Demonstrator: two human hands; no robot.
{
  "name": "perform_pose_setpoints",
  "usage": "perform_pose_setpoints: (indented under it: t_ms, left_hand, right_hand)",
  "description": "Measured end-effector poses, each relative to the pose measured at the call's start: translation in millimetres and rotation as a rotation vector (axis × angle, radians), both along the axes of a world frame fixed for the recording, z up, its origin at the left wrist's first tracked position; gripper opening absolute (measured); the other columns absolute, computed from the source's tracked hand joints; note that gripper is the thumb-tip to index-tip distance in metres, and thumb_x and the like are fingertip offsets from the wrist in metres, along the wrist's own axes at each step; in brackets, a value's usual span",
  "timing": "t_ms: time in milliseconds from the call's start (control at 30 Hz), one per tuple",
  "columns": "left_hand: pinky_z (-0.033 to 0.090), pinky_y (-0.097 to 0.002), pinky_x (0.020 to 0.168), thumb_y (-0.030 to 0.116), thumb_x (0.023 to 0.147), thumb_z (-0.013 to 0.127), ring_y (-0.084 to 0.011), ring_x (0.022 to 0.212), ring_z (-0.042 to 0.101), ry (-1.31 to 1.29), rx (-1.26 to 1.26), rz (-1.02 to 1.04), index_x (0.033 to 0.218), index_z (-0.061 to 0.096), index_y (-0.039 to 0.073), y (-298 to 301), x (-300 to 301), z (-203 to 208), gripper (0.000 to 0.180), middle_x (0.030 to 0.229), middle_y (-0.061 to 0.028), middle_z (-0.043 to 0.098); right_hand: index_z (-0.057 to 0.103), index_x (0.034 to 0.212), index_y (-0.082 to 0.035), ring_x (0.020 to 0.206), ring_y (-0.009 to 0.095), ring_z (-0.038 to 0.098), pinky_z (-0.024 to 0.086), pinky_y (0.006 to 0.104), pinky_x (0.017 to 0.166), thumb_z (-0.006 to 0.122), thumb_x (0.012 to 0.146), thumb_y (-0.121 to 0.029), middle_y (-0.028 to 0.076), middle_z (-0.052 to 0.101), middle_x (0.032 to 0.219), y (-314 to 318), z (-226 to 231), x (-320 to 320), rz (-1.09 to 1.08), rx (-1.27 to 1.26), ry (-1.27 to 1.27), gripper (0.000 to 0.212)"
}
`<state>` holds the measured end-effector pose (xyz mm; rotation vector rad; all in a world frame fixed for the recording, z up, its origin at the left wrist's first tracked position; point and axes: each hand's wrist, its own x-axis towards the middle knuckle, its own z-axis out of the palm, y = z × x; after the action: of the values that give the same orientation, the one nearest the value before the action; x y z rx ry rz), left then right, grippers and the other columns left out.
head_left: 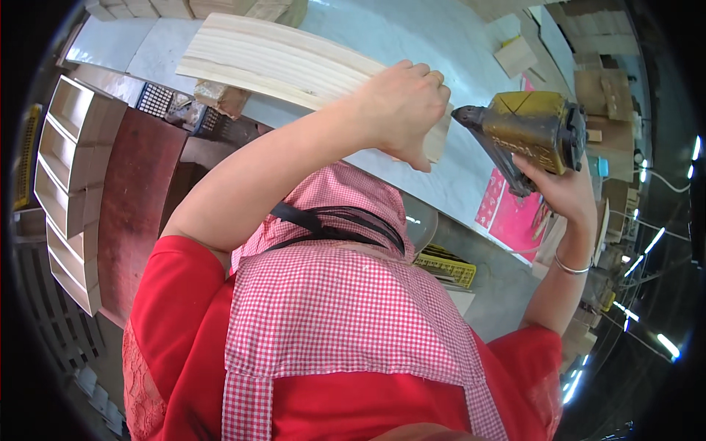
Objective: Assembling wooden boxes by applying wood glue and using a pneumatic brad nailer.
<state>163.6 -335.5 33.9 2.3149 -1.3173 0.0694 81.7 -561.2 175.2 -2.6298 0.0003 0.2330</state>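
My left hand [409, 110] is closed over the right end of a long pale wooden board [276, 59], thumb on the near side and fingers curled on the far side. The board lies slantwise above the light worktable, its other end reaching far left. In my right hand [562, 192] is a yellow and black nail gun [526, 128], my fingers wrapped round its handle. The tool's dark nose points left, close to the board's right end and the knuckles of my left hand. Whether the nose touches the wood I cannot tell.
Pale wooden boxes [73, 165] stand in a row on a red-brown surface [140, 206] at left. A pink sheet [515, 220] lies at the worktable's [434, 33] near right edge. Wood pieces [516, 55] sit at the far right. A yellow crate [447, 266] is below the table.
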Motion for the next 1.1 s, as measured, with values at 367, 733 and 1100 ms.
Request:
perform_pose_setpoints:
  t_ms: [367,733,1100]
  left_hand:
    - [0.045,-0.0380,0.091,0.050,0.059,0.082,-0.0295,0.099,0.059,0.007,0.000,0.006,0.102,0.061,-0.006,-3,-1,1,0.073,0.098,-0.0160,0.062]
    - [0.046,-0.0387,0.088,0.049,0.056,0.083,-0.0296,0.097,0.060,-0.043,-0.048,0.021,0.098,0.064,-0.003,-2,-2,-3,0.069,0.096,-0.0150,0.064]
    - [0.042,-0.0415,0.099,0.063,0.071,0.074,-0.0327,0.106,0.058,-0.104,-0.003,0.002,0.121,0.057,-0.007,7,3,-3,0.088,0.114,-0.0207,0.061]
  right_hand:
    - [0.064,0.111,0.004,0.094,0.016,0.067,0.053,0.0316,0.084,0.083,0.078,-0.013,0.011,0.071,0.105,-7,-3,8,-0.027,-0.011,0.007,0.041]
    - [0.059,0.115,0.005,0.096,0.017,0.066,0.053,0.0319,0.086,0.086,0.076,-0.017,0.012,0.069,0.109,-15,-6,18,-0.063,0.094,0.090,0.052]
    - [0.058,0.119,0.004,0.095,0.015,0.065,0.051,0.0312,0.085,0.082,0.079,-0.016,0.009,0.070,0.110,-49,-38,-22,-0.228,0.098,-0.105,0.051]
